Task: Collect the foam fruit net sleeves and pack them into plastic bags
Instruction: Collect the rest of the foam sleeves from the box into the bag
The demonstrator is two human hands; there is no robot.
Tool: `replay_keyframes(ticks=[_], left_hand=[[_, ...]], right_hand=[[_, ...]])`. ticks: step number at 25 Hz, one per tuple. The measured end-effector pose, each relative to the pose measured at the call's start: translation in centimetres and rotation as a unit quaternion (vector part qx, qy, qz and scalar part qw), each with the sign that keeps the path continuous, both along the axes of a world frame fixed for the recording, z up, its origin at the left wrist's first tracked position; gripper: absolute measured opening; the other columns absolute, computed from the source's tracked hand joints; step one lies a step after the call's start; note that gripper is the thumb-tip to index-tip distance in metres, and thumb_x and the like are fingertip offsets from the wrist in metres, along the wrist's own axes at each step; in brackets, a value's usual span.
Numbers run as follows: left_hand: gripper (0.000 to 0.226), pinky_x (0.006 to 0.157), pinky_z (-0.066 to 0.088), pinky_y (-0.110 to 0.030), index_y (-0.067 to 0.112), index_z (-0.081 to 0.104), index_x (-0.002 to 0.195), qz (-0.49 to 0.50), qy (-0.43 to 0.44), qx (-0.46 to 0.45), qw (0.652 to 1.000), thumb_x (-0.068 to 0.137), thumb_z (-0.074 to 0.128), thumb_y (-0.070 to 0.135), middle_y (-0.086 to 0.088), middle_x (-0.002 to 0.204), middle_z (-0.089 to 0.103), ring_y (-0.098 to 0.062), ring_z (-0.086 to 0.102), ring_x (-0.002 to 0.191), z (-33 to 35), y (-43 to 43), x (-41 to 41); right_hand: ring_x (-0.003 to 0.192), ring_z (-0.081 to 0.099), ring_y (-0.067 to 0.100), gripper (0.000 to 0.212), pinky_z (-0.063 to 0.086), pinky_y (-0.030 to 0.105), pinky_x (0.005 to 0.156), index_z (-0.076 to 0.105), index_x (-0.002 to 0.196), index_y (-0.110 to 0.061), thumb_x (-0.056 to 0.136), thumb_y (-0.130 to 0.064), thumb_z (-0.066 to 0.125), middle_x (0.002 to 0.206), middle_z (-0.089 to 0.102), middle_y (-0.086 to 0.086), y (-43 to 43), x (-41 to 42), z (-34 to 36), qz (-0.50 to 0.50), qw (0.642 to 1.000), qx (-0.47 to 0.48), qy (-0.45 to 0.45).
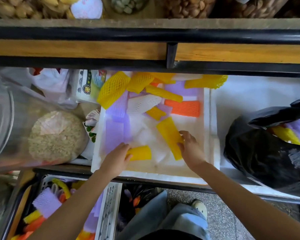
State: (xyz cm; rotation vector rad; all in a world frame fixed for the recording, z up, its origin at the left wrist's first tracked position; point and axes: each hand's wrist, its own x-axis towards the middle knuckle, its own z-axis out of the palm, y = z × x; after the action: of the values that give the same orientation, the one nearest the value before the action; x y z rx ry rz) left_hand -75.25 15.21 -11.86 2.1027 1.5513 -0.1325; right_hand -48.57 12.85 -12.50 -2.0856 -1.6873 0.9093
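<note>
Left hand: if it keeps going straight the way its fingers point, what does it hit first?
The left hand already grips a small yellow sleeve. Further right it would probably meet the longer yellow sleeve held by the right hand; depth is unclear.

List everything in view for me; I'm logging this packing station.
foam box: one, white, centre shelf.
net sleeves: many; yellow, orange, purple, white; inside the box.
black bag: one, right, sleeves showing inside.
grain bag: one, clear, beige contents, left.
basket: one, white, below, holding sleeves.
left hand: gripping a yellow sleeve.
right hand: gripping a longer yellow sleeve.
</note>
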Motion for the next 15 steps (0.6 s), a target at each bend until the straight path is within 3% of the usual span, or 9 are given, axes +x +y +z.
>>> replay_keyframes(ticks=[2, 4, 6, 9, 12, 13, 15], left_hand=[[0.014, 0.061, 0.029, -0.035, 0.008, 0.044, 0.097, 0.145, -0.098, 0.010, 0.985, 0.098, 0.048, 0.022, -0.003, 0.075, 0.043, -0.026, 0.049, 0.070, 1.0, -0.4, 0.0], [0.018, 0.058, 0.027, -0.034, 0.006, 0.040, 0.093, 0.277, -0.186, -0.033, 0.942, 0.099, 0.047, 0.022, -0.005, 0.069, 0.040, -0.021, 0.043, 0.063, 2.0, -0.8, 0.8], [0.018, 0.061, 0.034, -0.030, 0.006, 0.042, 0.094, 0.357, -0.281, -0.104, 0.885, 0.099, 0.044, 0.023, -0.007, 0.076, 0.042, -0.020, 0.045, 0.069, 2.9, -1.3, 2.1], [0.013, 0.077, 0.043, -0.028, 0.025, 0.048, 0.097, 0.399, -0.386, -0.160, 0.816, 0.102, 0.038, 0.030, 0.005, 0.092, 0.054, -0.010, 0.054, 0.085, 3.9, -2.2, 3.6], [0.009, 0.081, 0.042, -0.021, 0.037, 0.045, 0.095, 0.368, -0.424, -0.195, 0.804, 0.098, 0.042, 0.045, 0.017, 0.098, 0.052, 0.005, 0.051, 0.090, 4.2, -3.2, 3.7], [0.014, 0.079, 0.045, -0.021, 0.037, 0.045, 0.096, 0.361, -0.420, -0.200, 0.808, 0.091, 0.054, 0.047, 0.014, 0.099, 0.055, 0.003, 0.054, 0.090, 4.2, -3.5, 3.3], [0.035, 0.080, 0.052, -0.036, 0.034, 0.049, 0.099, 0.373, -0.393, -0.186, 0.820, 0.071, 0.066, 0.047, 0.000, 0.100, 0.063, -0.014, 0.063, 0.091, 3.7, -3.9, 2.2]], right_hand=[[0.097, 0.056, 0.023, 0.036, 0.038, 0.026, 0.072, 0.045, 0.129, -0.009, 0.094, -0.012, 0.053, 0.112, 0.057, 0.005, -0.3, -0.3, 1.6, -0.030, 0.995, 0.052, 0.082], [0.087, 0.055, 0.014, 0.034, 0.038, 0.016, 0.066, 0.047, 0.125, -0.010, 0.093, -0.010, 0.056, 0.104, 0.055, -0.007, -0.6, -1.8, 3.3, -0.041, 0.983, 0.060, 0.171], [0.081, 0.054, 0.005, 0.033, 0.040, 0.008, 0.065, 0.049, 0.123, -0.012, 0.091, -0.008, 0.057, 0.099, 0.054, -0.013, -0.9, -4.0, 4.3, -0.045, 0.970, 0.052, 0.235], [0.081, 0.051, 0.003, 0.034, 0.038, 0.005, 0.067, 0.049, 0.125, -0.012, 0.092, -0.012, 0.058, 0.105, 0.054, -0.008, -1.4, -7.1, 4.0, -0.011, 0.971, 0.008, 0.238], [0.083, 0.048, 0.009, 0.034, 0.036, 0.014, 0.073, 0.049, 0.127, -0.013, 0.093, -0.018, 0.056, 0.112, 0.052, -0.002, -2.3, -8.6, 3.2, 0.053, 0.982, -0.037, 0.178], [0.084, 0.049, 0.009, 0.033, 0.037, 0.016, 0.074, 0.050, 0.126, -0.014, 0.094, -0.019, 0.056, 0.111, 0.052, -0.003, -2.6, -8.9, 3.1, 0.084, 0.981, -0.042, 0.171], [0.092, 0.053, 0.011, 0.033, 0.042, 0.022, 0.081, 0.050, 0.127, -0.017, 0.094, -0.021, 0.055, 0.116, 0.052, -0.001, -2.9, -9.2, 3.0, 0.136, 0.978, -0.024, 0.153]])
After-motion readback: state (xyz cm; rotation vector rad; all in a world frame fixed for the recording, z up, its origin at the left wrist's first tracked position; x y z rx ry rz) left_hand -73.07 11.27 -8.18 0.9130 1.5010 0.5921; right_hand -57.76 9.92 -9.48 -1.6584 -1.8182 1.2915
